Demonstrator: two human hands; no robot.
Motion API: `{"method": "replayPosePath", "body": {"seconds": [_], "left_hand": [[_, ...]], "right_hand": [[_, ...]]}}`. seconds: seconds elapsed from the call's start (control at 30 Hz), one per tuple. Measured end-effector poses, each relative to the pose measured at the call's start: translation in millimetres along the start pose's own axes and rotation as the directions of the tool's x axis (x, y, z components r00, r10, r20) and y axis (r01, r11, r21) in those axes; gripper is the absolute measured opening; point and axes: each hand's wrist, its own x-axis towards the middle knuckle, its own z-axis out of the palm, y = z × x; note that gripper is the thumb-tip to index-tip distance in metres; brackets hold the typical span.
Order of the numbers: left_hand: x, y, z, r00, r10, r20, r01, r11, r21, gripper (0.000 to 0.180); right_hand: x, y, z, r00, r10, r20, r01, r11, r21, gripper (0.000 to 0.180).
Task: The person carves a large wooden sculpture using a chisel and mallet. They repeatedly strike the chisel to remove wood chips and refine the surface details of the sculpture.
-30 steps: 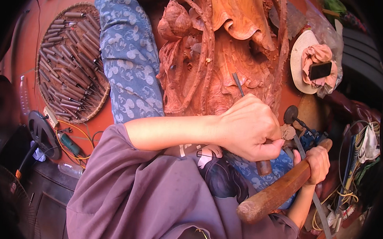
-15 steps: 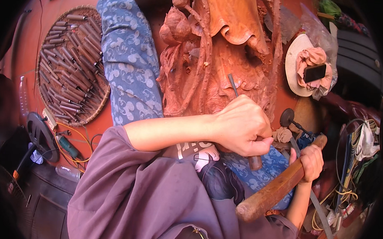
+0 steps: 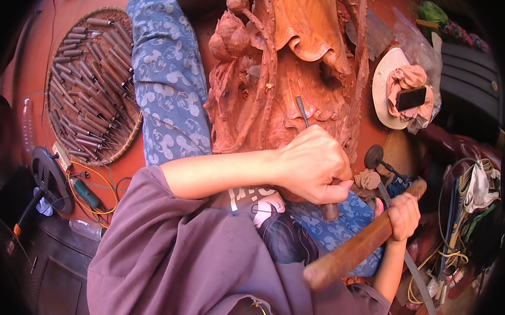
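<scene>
Since half a second ago, everything has slid slightly left in my view, both hands included, and the mallet (image 3: 356, 243) looks smeared at its thick end. Floor (image 3: 104, 2) is orange-red tile, getting dark and cluttered toward both rims. Big reddish carving (image 3: 294, 69) sits at top center, straight ahead of the hands, knobbly buds on its left and a smooth wavy orange fold up top. Left hand (image 3: 315, 167) is clenched round a chisel (image 3: 302, 110), blade poking out over the carved wood, though I can't tell if the tip actually touches. Right hand (image 3: 403, 216) grips the mallet, thick end slanting down toward the purple shirt (image 3: 214, 263), well apart from the chisel's butt. Off left there's a round woven tray (image 3: 124, 147) full of wooden-handled tools (image 3: 92, 88), then a power strip (image 3: 61, 156) and a green power tool (image 3: 85, 192) by a looping yellow-orange cord (image 3: 115, 194). Right side has a pale hat (image 3: 381, 87) with pink cloth (image 3: 401, 79) and a phone (image 3: 411, 99) on it. As for obstructions, one patterned blue trouser leg (image 3: 172, 69) runs between tray and carving, and that left fist blocks my look at the chisel's middle.
</scene>
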Motion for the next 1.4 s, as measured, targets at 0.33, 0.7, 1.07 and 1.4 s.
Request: {"method": "replayPosePath", "body": {"seconds": [0.33,0.7,1.07,1.4], "left_hand": [[-2,-3,-4,0.999,-0.023,0.022,0.022,1.000,0.004,0.025],[-2,-1,-6,0.997,0.062,-0.047,-0.055,0.989,0.137,0.025],[-9,6,4,0.999,0.052,0.015,-0.051,0.997,-0.062,0.025],[-7,-6,-15,0.994,0.044,0.101,-0.037,0.997,-0.068,0.018]], "right_hand": [[4,2,2,0.998,0.042,0.054,-0.037,0.995,-0.088,0.029],[5,1,-2,0.980,0.150,0.132,-0.136,0.985,-0.109,0.036],[12,-6,-7,0.993,0.104,0.055,-0.099,0.991,-0.085,0.052],[9,-6,-7,0.995,0.040,0.088,-0.028,0.991,-0.134,0.046]]}}
